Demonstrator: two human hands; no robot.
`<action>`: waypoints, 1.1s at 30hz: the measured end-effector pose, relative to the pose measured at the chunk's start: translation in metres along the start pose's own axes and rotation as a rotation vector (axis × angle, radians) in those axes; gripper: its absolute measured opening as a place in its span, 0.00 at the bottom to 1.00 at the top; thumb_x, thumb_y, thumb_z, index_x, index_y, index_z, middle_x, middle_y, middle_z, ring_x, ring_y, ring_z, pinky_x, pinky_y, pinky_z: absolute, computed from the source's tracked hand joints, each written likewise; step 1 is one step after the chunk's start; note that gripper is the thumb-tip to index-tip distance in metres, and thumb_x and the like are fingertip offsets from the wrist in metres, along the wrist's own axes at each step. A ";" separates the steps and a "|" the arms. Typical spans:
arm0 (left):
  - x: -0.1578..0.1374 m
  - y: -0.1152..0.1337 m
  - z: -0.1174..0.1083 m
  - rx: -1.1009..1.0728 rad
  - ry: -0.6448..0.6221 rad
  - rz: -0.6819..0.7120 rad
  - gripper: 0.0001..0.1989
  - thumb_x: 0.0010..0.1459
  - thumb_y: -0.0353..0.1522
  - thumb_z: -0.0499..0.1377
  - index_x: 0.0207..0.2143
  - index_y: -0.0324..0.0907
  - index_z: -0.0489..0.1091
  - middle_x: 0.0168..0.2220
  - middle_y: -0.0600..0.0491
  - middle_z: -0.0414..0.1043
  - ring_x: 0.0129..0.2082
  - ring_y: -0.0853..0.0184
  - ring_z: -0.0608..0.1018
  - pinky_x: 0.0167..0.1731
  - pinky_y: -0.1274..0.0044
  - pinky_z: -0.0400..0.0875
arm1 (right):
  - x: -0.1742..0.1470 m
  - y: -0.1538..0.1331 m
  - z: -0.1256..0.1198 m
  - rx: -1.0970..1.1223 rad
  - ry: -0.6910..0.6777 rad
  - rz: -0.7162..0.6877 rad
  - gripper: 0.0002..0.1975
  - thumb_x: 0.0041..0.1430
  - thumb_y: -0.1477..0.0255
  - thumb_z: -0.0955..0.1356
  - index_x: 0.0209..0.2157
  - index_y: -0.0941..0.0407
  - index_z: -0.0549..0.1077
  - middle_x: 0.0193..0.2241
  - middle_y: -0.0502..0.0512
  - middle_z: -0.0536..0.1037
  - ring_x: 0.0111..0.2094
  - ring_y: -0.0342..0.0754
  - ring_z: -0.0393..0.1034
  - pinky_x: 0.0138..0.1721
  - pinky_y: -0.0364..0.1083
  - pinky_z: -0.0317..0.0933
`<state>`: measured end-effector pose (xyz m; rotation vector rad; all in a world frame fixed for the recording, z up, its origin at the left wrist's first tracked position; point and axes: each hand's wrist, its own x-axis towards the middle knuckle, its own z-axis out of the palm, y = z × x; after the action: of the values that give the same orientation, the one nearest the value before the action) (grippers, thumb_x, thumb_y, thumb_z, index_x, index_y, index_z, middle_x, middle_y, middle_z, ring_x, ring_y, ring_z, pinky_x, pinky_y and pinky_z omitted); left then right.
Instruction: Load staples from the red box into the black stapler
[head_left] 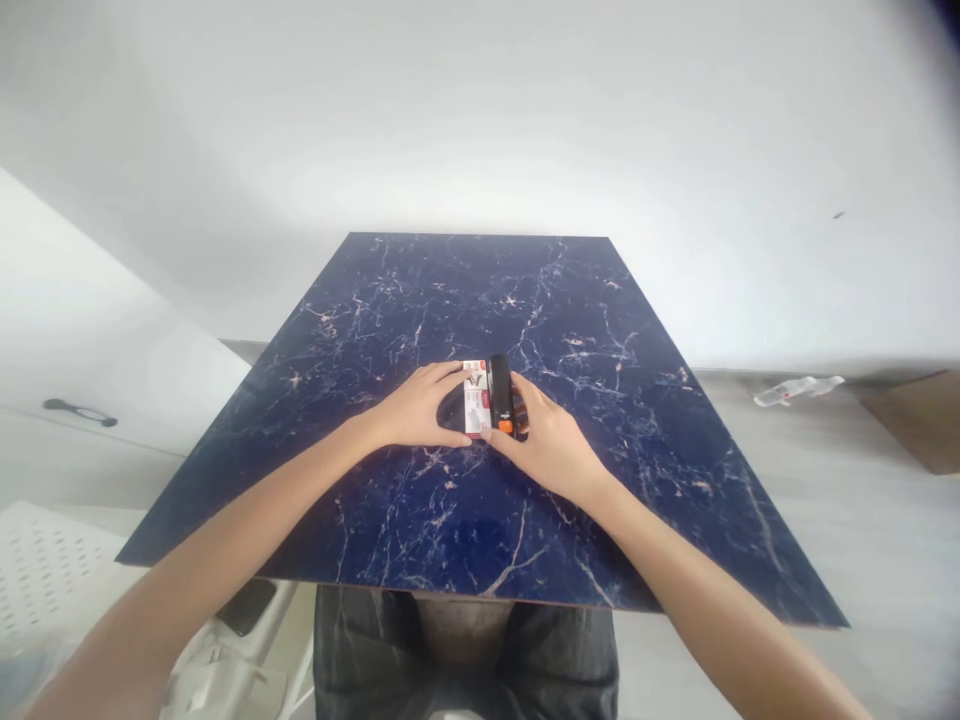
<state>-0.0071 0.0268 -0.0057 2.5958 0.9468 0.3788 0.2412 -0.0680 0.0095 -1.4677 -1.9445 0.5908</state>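
Observation:
Near the middle of the blue marble-patterned table (pixel 480 300) are a small white and red printed box (pixel 475 400) and, right beside it, a black stapler (pixel 500 390) with an orange patch at its near end. My left hand (pixel 424 405) grips the box, fingers at its far edge and thumb at its near edge. Around the right side of the stapler curls my right hand (pixel 551 440), its thumb at the near end, close to the box's corner. Box and stapler stand side by side, and I cannot tell whether they touch.
A white wall (pixel 480 120) rises behind the table. To the left is a white cabinet door with a dark handle (pixel 81 411). On the floor at the right lie a clear plastic bottle (pixel 796 391) and a brown cardboard piece (pixel 919 420). A dark phone-like slab (pixel 246 606) lies below the table's left front edge.

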 end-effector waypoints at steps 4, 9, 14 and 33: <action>0.048 0.010 0.016 0.022 -0.013 -0.016 0.56 0.50 0.58 0.68 0.74 0.46 0.55 0.74 0.40 0.54 0.72 0.41 0.60 0.69 0.50 0.54 | 0.010 0.019 -0.023 -0.165 0.058 0.081 0.32 0.62 0.65 0.69 0.66 0.55 0.63 0.52 0.64 0.80 0.46 0.61 0.78 0.48 0.57 0.72; 0.134 0.035 0.039 0.033 -0.051 0.090 0.55 0.54 0.59 0.65 0.75 0.42 0.51 0.75 0.40 0.52 0.72 0.44 0.59 0.71 0.55 0.52 | 0.020 0.058 -0.067 -0.386 0.116 0.264 0.31 0.61 0.68 0.66 0.65 0.60 0.64 0.49 0.71 0.81 0.44 0.65 0.78 0.45 0.56 0.69; 0.210 0.074 0.063 0.060 -0.130 0.112 0.57 0.54 0.58 0.63 0.76 0.40 0.47 0.76 0.40 0.48 0.73 0.42 0.55 0.70 0.54 0.50 | 0.019 0.098 -0.105 -0.445 0.220 0.468 0.31 0.61 0.70 0.65 0.65 0.61 0.64 0.51 0.72 0.81 0.48 0.68 0.77 0.48 0.58 0.67; 0.151 0.072 0.063 -0.022 -0.058 0.115 0.42 0.71 0.57 0.45 0.76 0.42 0.47 0.77 0.42 0.44 0.77 0.52 0.49 0.73 0.60 0.45 | 0.019 0.082 -0.093 -0.411 0.556 0.163 0.23 0.69 0.66 0.61 0.60 0.58 0.71 0.57 0.68 0.76 0.59 0.64 0.67 0.63 0.63 0.58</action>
<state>0.1683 0.0608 -0.0136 2.6329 0.7718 0.3393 0.3593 -0.0284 0.0241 -1.8117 -1.5615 -0.1666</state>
